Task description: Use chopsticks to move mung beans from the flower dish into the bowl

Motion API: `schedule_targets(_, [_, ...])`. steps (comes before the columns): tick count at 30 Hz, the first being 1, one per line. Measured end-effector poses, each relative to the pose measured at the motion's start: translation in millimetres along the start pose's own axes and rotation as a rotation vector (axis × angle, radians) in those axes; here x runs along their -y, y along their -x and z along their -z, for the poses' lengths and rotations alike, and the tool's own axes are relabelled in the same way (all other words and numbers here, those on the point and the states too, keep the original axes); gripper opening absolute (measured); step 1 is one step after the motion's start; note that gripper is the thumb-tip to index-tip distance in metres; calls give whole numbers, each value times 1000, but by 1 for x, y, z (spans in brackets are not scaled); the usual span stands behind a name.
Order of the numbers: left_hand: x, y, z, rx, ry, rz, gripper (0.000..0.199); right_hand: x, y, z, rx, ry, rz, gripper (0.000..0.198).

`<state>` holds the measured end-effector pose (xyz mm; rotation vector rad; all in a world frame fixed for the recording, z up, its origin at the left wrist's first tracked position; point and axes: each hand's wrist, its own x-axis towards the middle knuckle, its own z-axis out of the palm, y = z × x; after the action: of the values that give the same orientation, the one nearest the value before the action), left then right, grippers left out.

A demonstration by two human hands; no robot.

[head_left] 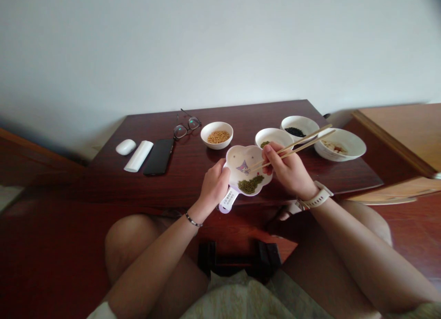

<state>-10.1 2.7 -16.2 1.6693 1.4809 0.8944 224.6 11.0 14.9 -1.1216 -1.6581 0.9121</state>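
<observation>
At near edge of bench [193, 172], left hand [214, 185] closed on handle of small flower-shaped dish [246, 165]; handle label bears print too small to read. Dish white, purple cartoon figure inside, heap of green beans [250, 185] at near side. Right hand [288, 170] pinches wooden chopsticks [298, 145], tips over dish. Behind toward far edge: bowl of yellow beans [217, 135], bowl of green beans [274, 137], bowl of black beans [299, 125], larger bowl [340, 144] at right edge. Far left corner: glasses [186, 125], phone [159, 156], white case [138, 156], mouse [126, 147].
</observation>
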Motion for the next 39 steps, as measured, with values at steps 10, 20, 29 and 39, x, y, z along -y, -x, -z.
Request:
schedule_targets(10, [0, 0, 0, -2, 3, 4, 26, 2, 2, 0, 24, 50, 20, 49])
schedule_targets(20, [0, 0, 0, -4, -3, -6, 24, 3, 2, 0, 50, 44, 23, 48])
schedule_targets(29, [-1, 0, 1, 3, -11, 0, 26, 6, 3, -1, 62, 47, 32, 50])
schedule_targets(39, [-1, 0, 0, -6, -19, 2, 25, 9, 3, -2, 53, 33, 22, 48])
